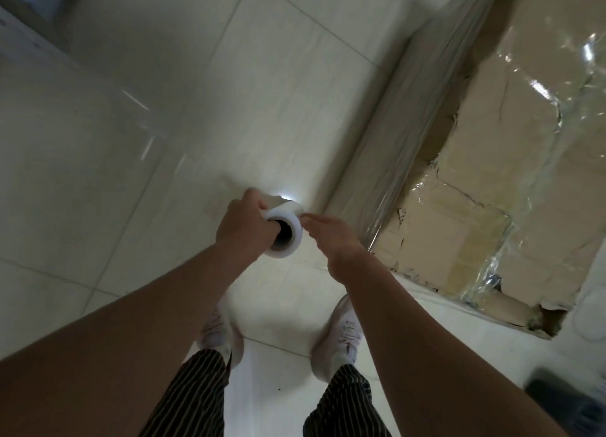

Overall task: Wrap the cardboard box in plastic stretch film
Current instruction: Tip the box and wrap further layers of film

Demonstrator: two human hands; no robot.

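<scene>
Pale tiled floor [131, 141] fills the head view, and the cardboard box [492, 180] lies on it toward its right edge, its top and near side already glinting under crinkled layers of film. From the box's left side a taut sheet of stretch film [377, 134] runs down to the film roll [284, 236], held out above the floor in front of the person's white shoes [341, 335]. The left hand [244, 223] has its fingers curled round the roll's far side. The right hand [337, 239] is flat, with straight fingers reaching the roll's rim where the sheet leaves it. This looks like mid-wrap, paying out film between passes. The next move probably calls for keeping tension while carrying the roll round the box's next corner, so the sheet lies smooth.
</scene>
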